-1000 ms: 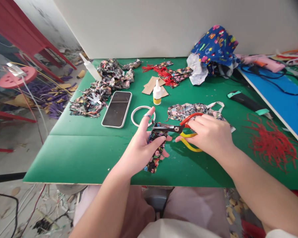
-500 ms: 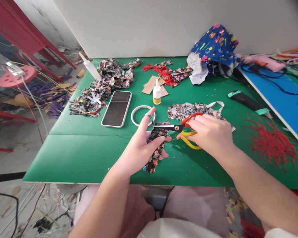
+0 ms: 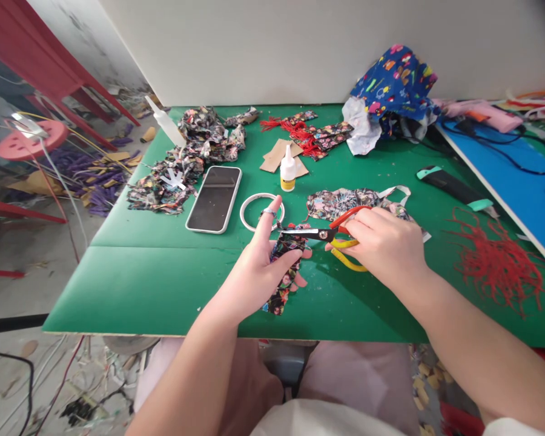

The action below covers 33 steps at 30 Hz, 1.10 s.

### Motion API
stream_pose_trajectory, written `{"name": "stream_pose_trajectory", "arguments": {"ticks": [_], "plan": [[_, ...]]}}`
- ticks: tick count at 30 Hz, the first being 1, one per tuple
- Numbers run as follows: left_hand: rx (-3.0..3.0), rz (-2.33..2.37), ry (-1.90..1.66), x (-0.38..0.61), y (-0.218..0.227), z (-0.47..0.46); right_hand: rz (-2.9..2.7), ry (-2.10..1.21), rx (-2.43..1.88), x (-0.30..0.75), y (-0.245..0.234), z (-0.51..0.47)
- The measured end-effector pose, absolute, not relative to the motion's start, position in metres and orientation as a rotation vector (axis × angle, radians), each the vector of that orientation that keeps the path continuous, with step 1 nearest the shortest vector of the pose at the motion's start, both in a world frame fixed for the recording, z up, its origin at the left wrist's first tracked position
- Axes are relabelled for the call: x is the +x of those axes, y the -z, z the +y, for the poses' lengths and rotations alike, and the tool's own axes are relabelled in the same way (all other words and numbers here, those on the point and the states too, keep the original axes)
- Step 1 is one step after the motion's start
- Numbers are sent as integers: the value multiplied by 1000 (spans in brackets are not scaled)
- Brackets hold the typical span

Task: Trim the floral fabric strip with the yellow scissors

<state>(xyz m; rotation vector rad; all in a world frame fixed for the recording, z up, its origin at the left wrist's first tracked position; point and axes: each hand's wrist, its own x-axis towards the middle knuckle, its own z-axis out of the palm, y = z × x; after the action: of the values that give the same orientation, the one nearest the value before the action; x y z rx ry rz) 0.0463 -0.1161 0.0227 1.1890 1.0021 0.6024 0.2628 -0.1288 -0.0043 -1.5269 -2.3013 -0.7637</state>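
Note:
My left hand pinches a dark floral fabric strip above the green table, with its index finger stretched out and a ring on it. My right hand grips scissors that have one orange and one yellow handle. The blades point left and lie across the top end of the strip. A larger floral fabric piece with white tape lies just behind the scissors.
A phone, a white ring and a small glue bottle lie behind my hands. Floral scraps pile at back left, red threads at right. A utility knife and blue patterned cloth sit at back right.
The scissors' blades have closed further across the strip's top end, and my right hand has shifted slightly left. My left hand keeps its hold on the strip.

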Motion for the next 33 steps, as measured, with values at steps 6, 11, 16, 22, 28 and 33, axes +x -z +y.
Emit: {"name": "stream_pose_trajectory", "arguments": {"ticks": [6,11,16,22,28,33], "plan": [[1206,1013,-579,46,-22,-116,-2355,761,-1544,264,3,-129],[1226,1024,-588,47,-21,-116,-2362,737,-1550,263,4,-127],[1250,1035,-565,45,-21,-116,-2306,715,-1574,268,7,-125],[1254,1022,-552,40,-25,-113,-2184,452,-1737,276,8,-119],[1238,921,-599,35,-30,-114,-2041,15,-1660,274,-1,-119],[1268,855,-726,37,-30,-119,-2080,14,-1529,268,-9,-125]]}}
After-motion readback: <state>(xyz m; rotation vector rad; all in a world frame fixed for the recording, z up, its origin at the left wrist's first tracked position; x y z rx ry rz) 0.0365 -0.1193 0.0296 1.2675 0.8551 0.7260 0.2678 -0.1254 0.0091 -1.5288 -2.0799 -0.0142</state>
